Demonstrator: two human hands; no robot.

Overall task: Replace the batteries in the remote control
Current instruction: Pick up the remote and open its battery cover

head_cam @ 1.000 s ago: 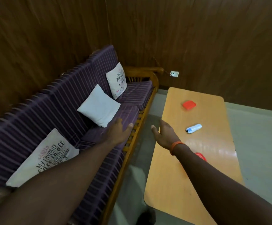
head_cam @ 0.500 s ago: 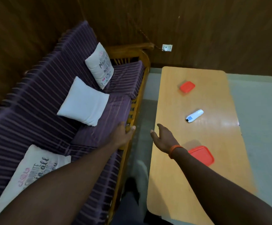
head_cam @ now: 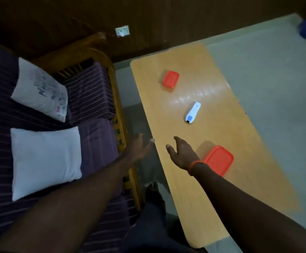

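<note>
Your two hands are both in view and both hold nothing. Your left hand (head_cam: 139, 147) hangs over the gap between the sofa and the table, thumb spread away from loosely extended fingers; motion blur hides finer detail. Your right hand (head_cam: 182, 152) is over the near left part of the light wooden table with rounded corners (head_cam: 199, 207), fingers relaxed and together, thumb held apart, and you wear one orange wristband (head_cam: 194, 166) on that wrist. There is one white plastic remote control (head_cam: 192, 112), lying flat about mid-table, beyond your right hand and apart from it. There are two orange-red rectangular plastic containers with rounded corners: the smaller-looking one (head_cam: 170, 78) is at the far end of the table, and the other (head_cam: 219, 159) is nearer, just right of your right wrist. The remote lies between them and touches neither. On the left stands one purple striped sofa with a wooden frame (head_cam: 92, 99) carrying two pillows: one white pillow with printed lettering (head_cam: 41, 89) farther off, and one plain white pillow (head_cam: 45, 161) nearer. One white wall socket (head_cam: 122, 31) sits on the dark wooden wall beyond the sofa arm.
</note>
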